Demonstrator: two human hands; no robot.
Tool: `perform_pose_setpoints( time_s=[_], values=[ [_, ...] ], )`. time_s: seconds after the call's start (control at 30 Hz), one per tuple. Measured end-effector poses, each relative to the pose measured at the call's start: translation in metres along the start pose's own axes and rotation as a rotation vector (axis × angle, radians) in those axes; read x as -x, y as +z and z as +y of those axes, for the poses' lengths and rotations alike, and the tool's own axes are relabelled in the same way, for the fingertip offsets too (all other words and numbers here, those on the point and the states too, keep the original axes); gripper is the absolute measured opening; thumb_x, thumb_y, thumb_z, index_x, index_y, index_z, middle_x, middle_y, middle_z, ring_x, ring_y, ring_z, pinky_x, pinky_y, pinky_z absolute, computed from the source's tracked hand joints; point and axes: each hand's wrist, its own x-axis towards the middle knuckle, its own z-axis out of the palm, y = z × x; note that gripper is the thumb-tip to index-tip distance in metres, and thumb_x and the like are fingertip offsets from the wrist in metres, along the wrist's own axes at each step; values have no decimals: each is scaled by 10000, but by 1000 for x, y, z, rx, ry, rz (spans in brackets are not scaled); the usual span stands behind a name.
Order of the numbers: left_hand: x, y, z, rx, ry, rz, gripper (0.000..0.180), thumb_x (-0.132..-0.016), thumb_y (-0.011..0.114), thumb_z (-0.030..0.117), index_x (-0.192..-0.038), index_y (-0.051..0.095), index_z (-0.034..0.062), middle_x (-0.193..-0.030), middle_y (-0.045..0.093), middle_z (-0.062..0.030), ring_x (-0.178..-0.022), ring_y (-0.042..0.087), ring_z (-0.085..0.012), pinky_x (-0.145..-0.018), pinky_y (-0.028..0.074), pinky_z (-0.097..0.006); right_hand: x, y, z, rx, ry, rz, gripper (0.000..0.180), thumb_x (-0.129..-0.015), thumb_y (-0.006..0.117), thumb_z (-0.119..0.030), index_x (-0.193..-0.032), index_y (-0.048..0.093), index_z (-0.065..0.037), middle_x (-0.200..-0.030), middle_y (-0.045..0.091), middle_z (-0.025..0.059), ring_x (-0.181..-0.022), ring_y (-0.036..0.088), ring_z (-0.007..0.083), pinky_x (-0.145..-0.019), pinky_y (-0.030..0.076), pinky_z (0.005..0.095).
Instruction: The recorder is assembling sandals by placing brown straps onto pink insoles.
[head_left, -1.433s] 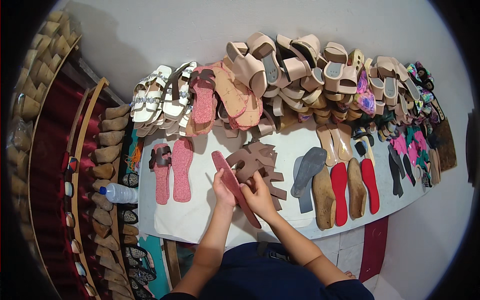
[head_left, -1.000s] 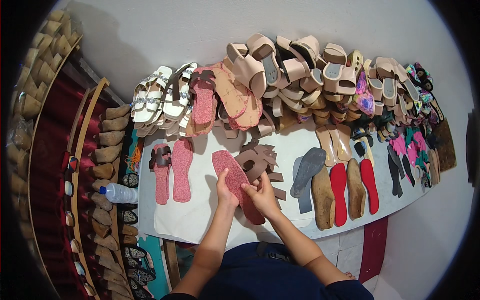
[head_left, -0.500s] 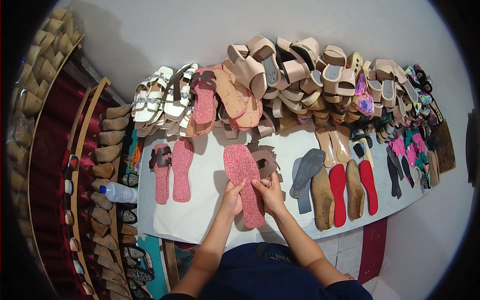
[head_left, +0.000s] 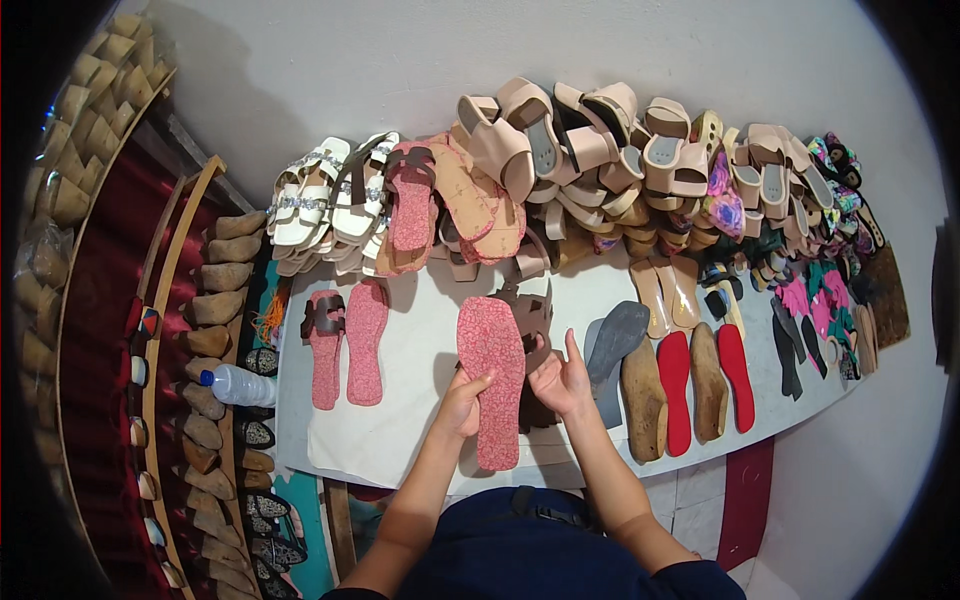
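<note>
"Sole [head_left: 492, 335] up in the air, folks, mottled pink, above the white sheet [head_left: 400, 440], wide end pointing away from the body!"

"How would it handle?"

"Light, I'd say, and fairly stiff, with maybe a little bend in it. Looks dry rather than slippery, and hardly fragile. Best hold? Around the narrow middle, thumb on top and fingers below, so neither end droops."

"And what's the grip we're seeing?"

"Pretty much that! Left hand [head_left: 459, 405] is clamped on the left edge, about halfway along: thumb across the top face, the other fingers mostly hidden beneath."

"Right hand [head_left: 563, 388]?"

"Spread! Thumb up, well apart from the bent fingers. Those fingertips are just beside the sole's right edge, and whether one brushes it, I can't tell from here."

"What's that peeking out behind?"

"Brown straps [head_left: 537, 312], partly covered by the sole. And off to the left, a matching pink sole [head_left: 367, 345] lies flat on the table [head_left: 292, 420]."
</note>
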Motion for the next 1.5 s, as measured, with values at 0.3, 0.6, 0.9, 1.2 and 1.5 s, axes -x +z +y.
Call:
perform_pose_setpoints(
  time_s=[0.3,0.6,0.9,1.2,1.5],
  values=[
    [5,-9,6,12,-42,7,301,-805,467,36,-1103,419,26,-1012,534,-94,-896,546,-188,-758,465,-324,0,19,-3,455,-479,126,386,-849,444,-176,-1221,338,-169,-1186,440,58,-1067,432,197,-899,353,364],
    [0,-4,-5,-77,36,111,319,-821,428,31,-1136,380,33,-1054,502,-92,-929,523,-181,-782,451,-322,9,54,20,1056,-742,240,354,-864,428,-127,-1192,362,-15,-1176,457,93,-1050,460,174,-877,381,308],
    [-13,3,-15,-214,187,184,286,-823,375,-6,-1104,401,39,-1042,504,-68,-927,515,-172,-796,436,-298,14,56,71,1492,-709,39,289,-844,410,-7,-1126,466,17,-1175,461,110,-1079,434,168,-922,311,262],
    [0,5,-4,61,86,77,326,-817,410,12,-1139,371,44,-1030,516,-105,-913,535,-221,-759,472,-352,9,81,27,1436,-971,232,299,-865,418,-100,-1128,416,40,-1058,524,147,-962,492,152,-860,374,291],
    [-1,20,-1,35,65,-16,332,-811,425,6,-1139,382,28,-1068,500,-90,-964,510,-189,-821,426,-320,5,37,11,643,-414,105,349,-790,547,-129,-1094,408,-29,-941,540,72,-875,509,185,-804,402,326]
  ],
)
